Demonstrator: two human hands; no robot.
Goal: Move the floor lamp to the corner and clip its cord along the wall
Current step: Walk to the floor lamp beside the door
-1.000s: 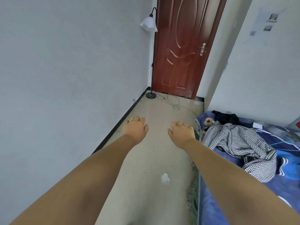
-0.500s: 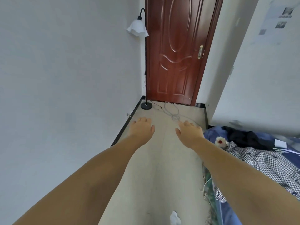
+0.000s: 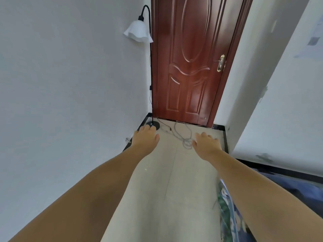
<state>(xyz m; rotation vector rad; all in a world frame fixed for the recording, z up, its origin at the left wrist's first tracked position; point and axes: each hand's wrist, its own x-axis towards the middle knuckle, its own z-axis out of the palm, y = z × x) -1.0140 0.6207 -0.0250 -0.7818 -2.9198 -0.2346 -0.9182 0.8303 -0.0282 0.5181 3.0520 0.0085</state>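
The floor lamp (image 3: 150, 70) stands in the far left corner beside the door, a thin black pole with a white bell shade (image 3: 138, 32) and a round black base (image 3: 153, 124). Its grey cord (image 3: 185, 137) lies in loose loops on the floor in front of the door. My left hand (image 3: 144, 139) is stretched forward, palm down and fingers apart, overlapping the near edge of the base in view. My right hand (image 3: 206, 145) is also out in front, empty and spread, just right of the cord's tangle.
A dark red wooden door (image 3: 190, 63) with a brass handle closes the passage ahead. White walls run on both sides, with black skirting (image 3: 144, 119) along the left wall. A bed with blue patterned bedding (image 3: 229, 217) edges the passage at lower right.
I have walked forward along the passage. The lamp, door and cord are much closer and larger. Both hands stay stretched out, open and empty. The bed's clothes have dropped out of view.
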